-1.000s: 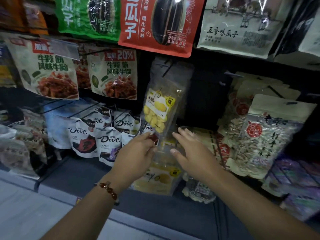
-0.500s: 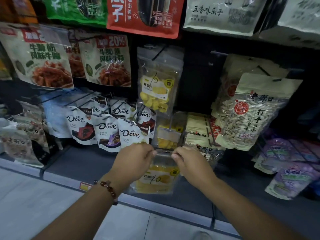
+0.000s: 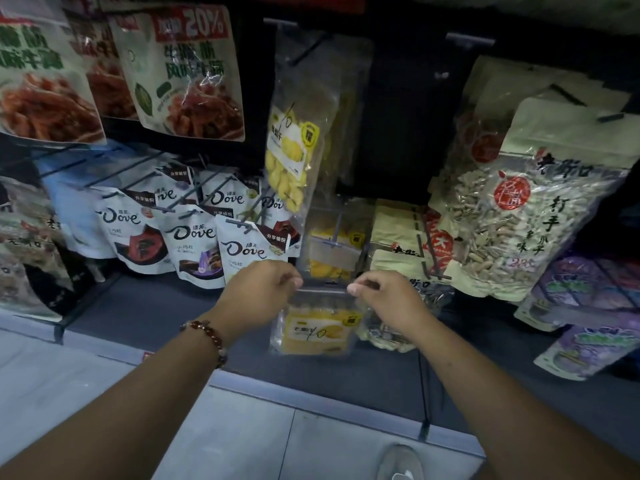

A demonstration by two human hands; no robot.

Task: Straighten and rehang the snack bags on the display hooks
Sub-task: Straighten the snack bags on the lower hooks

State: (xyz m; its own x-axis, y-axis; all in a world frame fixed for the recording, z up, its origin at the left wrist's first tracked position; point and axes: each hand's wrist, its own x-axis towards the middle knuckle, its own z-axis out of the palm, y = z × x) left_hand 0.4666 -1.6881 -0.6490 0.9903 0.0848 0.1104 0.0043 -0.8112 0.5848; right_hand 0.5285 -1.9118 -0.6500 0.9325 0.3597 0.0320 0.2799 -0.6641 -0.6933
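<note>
Both hands — left hand (image 3: 259,289), right hand (image 3: 384,295) — apparently pinch yellow snack bag (image 3: 317,332).

"Dove" is printed in script on the white chocolate pouches (image 3: 194,237) (several hang side by side). A red banner on the spicy snack bag (image 3: 187,74) reads "20%". The sunflower seed bag (image 3: 526,216) carries Chinese characters.

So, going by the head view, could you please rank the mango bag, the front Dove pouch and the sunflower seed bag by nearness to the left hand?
1. mango bag: pinched by the left hand.
2. front Dove pouch: just above it.
3. sunflower seed bag: far right.
</note>
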